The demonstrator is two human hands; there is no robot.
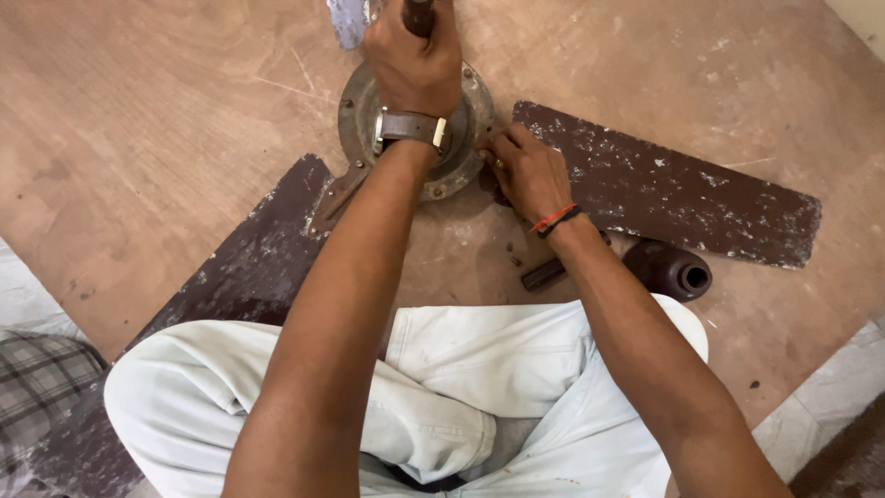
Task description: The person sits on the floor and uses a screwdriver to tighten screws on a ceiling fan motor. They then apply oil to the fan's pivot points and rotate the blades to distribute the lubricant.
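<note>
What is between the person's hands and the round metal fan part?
Nothing visible. The left hand grips a dark handle over the round metal fan part, and the right hand already touches its rim beside a fan blade.

Tool handle [418,14] beyond top edge

Two fan blades [668,189] [249,263] flank the hands, one round motor housing [472,120] sits under them (partly covered), and one dark cup-shaped cover [671,268] lies beside the right forearm.
</note>
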